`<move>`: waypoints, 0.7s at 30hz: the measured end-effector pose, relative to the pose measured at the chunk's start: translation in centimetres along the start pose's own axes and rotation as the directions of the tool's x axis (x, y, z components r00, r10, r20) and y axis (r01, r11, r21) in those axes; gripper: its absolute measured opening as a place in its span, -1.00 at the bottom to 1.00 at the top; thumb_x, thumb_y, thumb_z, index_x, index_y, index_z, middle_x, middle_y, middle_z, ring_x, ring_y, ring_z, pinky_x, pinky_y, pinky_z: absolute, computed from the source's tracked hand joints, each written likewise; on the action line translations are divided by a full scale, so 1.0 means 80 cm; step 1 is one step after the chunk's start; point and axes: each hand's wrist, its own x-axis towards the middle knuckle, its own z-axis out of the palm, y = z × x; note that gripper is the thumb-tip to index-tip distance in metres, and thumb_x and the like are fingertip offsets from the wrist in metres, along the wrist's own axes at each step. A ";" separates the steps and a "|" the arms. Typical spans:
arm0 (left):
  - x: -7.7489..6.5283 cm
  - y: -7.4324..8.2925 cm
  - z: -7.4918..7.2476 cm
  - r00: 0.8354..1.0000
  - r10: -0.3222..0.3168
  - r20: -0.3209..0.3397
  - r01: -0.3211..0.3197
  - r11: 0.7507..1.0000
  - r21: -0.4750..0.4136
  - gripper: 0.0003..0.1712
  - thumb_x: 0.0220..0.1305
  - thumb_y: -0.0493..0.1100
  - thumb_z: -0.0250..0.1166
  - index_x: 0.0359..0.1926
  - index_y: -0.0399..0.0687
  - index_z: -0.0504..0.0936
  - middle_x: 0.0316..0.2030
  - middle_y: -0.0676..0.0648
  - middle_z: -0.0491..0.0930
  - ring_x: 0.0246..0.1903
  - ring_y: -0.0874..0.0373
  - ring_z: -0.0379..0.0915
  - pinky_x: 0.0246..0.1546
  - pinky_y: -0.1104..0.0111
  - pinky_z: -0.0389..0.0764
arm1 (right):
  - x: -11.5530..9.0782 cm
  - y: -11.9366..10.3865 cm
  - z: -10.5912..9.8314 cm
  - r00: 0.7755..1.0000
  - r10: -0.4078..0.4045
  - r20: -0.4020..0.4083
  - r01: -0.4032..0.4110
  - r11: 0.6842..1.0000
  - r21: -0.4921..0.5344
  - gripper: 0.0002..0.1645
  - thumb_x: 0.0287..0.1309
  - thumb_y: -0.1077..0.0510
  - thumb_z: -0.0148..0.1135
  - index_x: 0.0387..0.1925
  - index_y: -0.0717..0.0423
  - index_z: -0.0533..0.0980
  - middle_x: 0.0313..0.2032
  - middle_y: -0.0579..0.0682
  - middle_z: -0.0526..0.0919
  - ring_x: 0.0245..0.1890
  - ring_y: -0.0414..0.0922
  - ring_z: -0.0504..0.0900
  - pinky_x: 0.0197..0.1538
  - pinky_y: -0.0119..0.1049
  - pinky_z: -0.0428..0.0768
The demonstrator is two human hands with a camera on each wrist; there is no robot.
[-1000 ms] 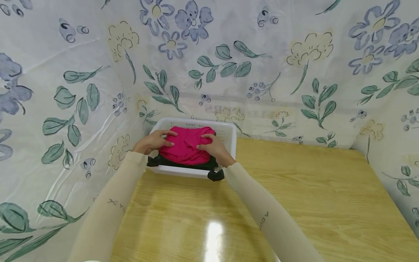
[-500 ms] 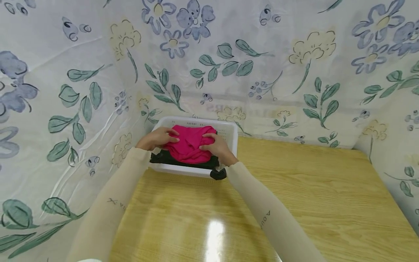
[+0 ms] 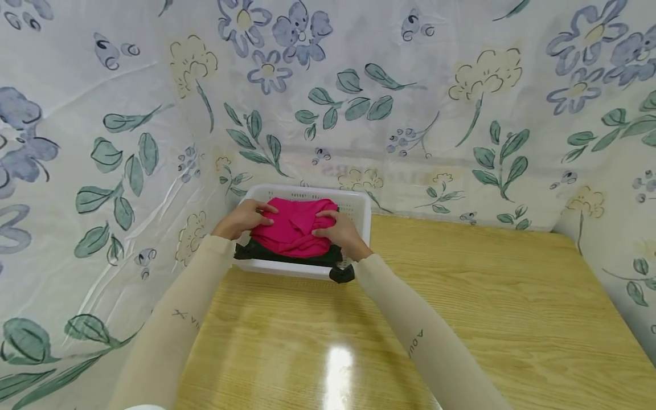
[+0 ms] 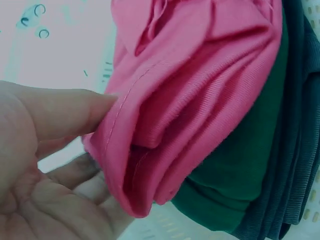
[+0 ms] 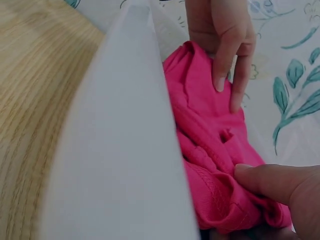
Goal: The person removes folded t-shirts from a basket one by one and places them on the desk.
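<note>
A folded bright pink garment (image 3: 294,228) with stitched seams lies on top of other clothes in a white plastic basket (image 3: 366,228). My left hand (image 3: 241,219) pinches its left edge, thumb on top and fingers behind, as the left wrist view shows. At the opposite side, my right hand (image 3: 340,230) grips the fabric, its thumb (image 5: 270,181) pressed on the folds and the other fingers mostly hidden below. Underneath the pink cloth are a green garment (image 4: 232,175) and a dark one (image 4: 295,110). A dark bit of cloth (image 3: 341,273) hangs over the basket's front rim.
The basket stands on a wood-grain table (image 3: 476,296), toward its back left. Floral-patterned sheeting (image 3: 328,97) rises close behind the basket and along the left side. Part of a white round object (image 3: 144,407) shows at the bottom edge.
The left hand and the pink garment's left edge shift slightly right, then back left. The dark cloth at the front left no longer overhangs the rim as far. Both hands keep their hold.
</note>
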 end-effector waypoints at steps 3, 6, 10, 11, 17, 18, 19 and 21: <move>-0.003 -0.005 -0.001 0.999 0.020 -0.026 -0.020 1.000 -0.019 -0.54 0.46 -0.33 0.22 0.34 -0.29 0.52 0.40 -0.38 0.29 0.12 -0.06 0.16 -0.05 0.27 0.36 | 0.000 0.000 0.000 1.000 -0.015 -0.012 0.014 0.999 -0.034 -0.46 0.21 0.21 0.49 0.22 0.00 0.59 0.20 0.06 0.54 -0.12 -0.11 0.43 -0.23 -0.36 0.46; -0.007 -0.006 -0.002 0.998 0.038 -0.040 -0.039 0.999 -0.031 -0.52 0.45 -0.33 0.24 0.35 -0.28 0.52 0.39 -0.39 0.31 0.17 -0.09 0.18 -0.02 0.28 0.37 | 0.001 0.001 -0.001 0.999 -0.034 -0.022 0.032 0.997 -0.076 -0.45 0.20 0.20 0.49 0.23 -0.02 0.60 0.20 0.03 0.55 -0.16 -0.12 0.43 -0.26 -0.36 0.45; -0.010 -0.002 -0.003 0.997 0.055 -0.051 -0.058 0.997 -0.050 -0.51 0.45 -0.33 0.25 0.36 -0.25 0.52 0.41 -0.37 0.31 0.31 -0.15 0.16 0.14 0.20 0.39 | 0.001 -0.002 -0.008 0.997 -0.074 -0.025 0.071 0.991 -0.110 -0.41 0.18 0.20 0.50 0.25 -0.02 0.59 0.22 0.02 0.55 -0.13 -0.14 0.41 -0.26 -0.38 0.44; -0.011 -0.001 -0.003 0.997 0.057 -0.054 -0.060 0.997 -0.054 -0.51 0.45 -0.33 0.25 0.36 -0.24 0.52 0.41 -0.37 0.31 0.33 -0.16 0.15 0.19 0.17 0.38 | 0.000 -0.004 -0.010 0.996 -0.085 -0.024 0.081 0.990 -0.115 -0.41 0.18 0.21 0.50 0.26 -0.01 0.58 0.23 0.03 0.55 -0.12 -0.15 0.41 -0.27 -0.38 0.44; -0.014 0.005 -0.002 0.994 0.075 -0.084 -0.081 0.995 -0.064 -0.51 0.45 -0.31 0.27 0.37 -0.17 0.53 0.47 -0.33 0.23 0.43 -0.20 0.09 0.38 0.02 0.27 | -0.009 -0.016 -0.025 0.992 -0.122 -0.016 0.119 0.985 -0.123 -0.38 0.18 0.23 0.49 0.28 0.00 0.57 0.27 0.05 0.53 -0.08 -0.10 0.44 -0.28 -0.36 0.46; -0.015 0.007 -0.001 0.993 0.081 -0.088 -0.087 0.994 -0.064 -0.50 0.45 -0.30 0.27 0.37 -0.16 0.53 0.47 -0.33 0.23 0.44 -0.20 0.09 0.39 0.01 0.26 | -0.010 -0.017 -0.027 0.992 -0.125 -0.019 0.121 0.984 -0.128 -0.38 0.18 0.22 0.49 0.28 -0.01 0.57 0.28 0.05 0.53 -0.06 -0.09 0.45 -0.26 -0.36 0.49; -0.016 0.010 -0.001 0.992 0.087 -0.090 -0.093 0.994 -0.060 -0.50 0.45 -0.29 0.27 0.38 -0.16 0.53 0.48 -0.33 0.23 0.44 -0.20 0.09 0.39 0.00 0.26 | -0.011 -0.018 -0.030 0.991 -0.129 -0.023 0.125 0.983 -0.135 -0.38 0.19 0.21 0.49 0.28 -0.02 0.57 0.30 0.03 0.51 -0.01 -0.09 0.47 -0.23 -0.37 0.51; -0.017 0.015 0.001 0.990 0.102 -0.094 -0.108 0.992 -0.059 -0.50 0.45 -0.28 0.27 0.38 -0.16 0.52 0.47 -0.32 0.26 0.42 -0.20 0.13 0.38 0.01 0.29 | -0.014 -0.021 -0.036 0.990 -0.136 -0.030 0.130 0.980 -0.148 -0.39 0.19 0.20 0.49 0.28 -0.04 0.57 0.30 0.03 0.52 -0.01 -0.08 0.50 -0.21 -0.35 0.54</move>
